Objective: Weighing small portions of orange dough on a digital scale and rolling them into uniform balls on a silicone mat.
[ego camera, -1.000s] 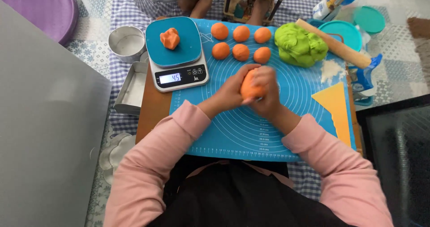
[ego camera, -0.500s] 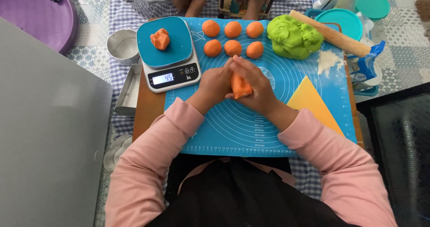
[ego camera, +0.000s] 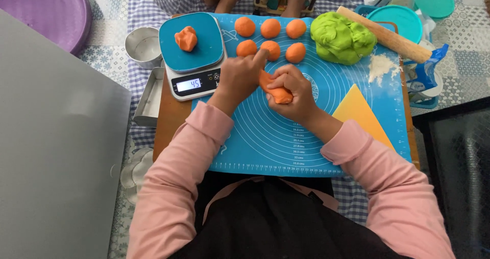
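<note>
Hands meet over the far middle of the blue silicone baking mat (ego camera: pixel 265 136), both forearms in pink sleeves angling inward from the near edge. Your right hand (ego camera: pixel 292 93) is clenched around a soft orange strip of dough (ego camera: pixel 275 89), fingers curled over its near end. Your left hand (ego camera: pixel 239 77) pinches the strip's far end, index finger stretched toward the six round orange dough balls (ego camera: pixel 270 38) lined in two rows near the mat's far edge. The strip looks stretched and flattened, smooth, bent slightly between your hands. At the mat's far left corner, a ragged orange dough lump (ego camera: pixel 186 38) sits on the teal-topped kitchen scale (ego camera: pixel 196 60). A wrinkled lime-green dough mass (ego camera: pixel 341 38) lies toward the far right, touching the wooden rolling pin (ego camera: pixel 385 34).
</note>
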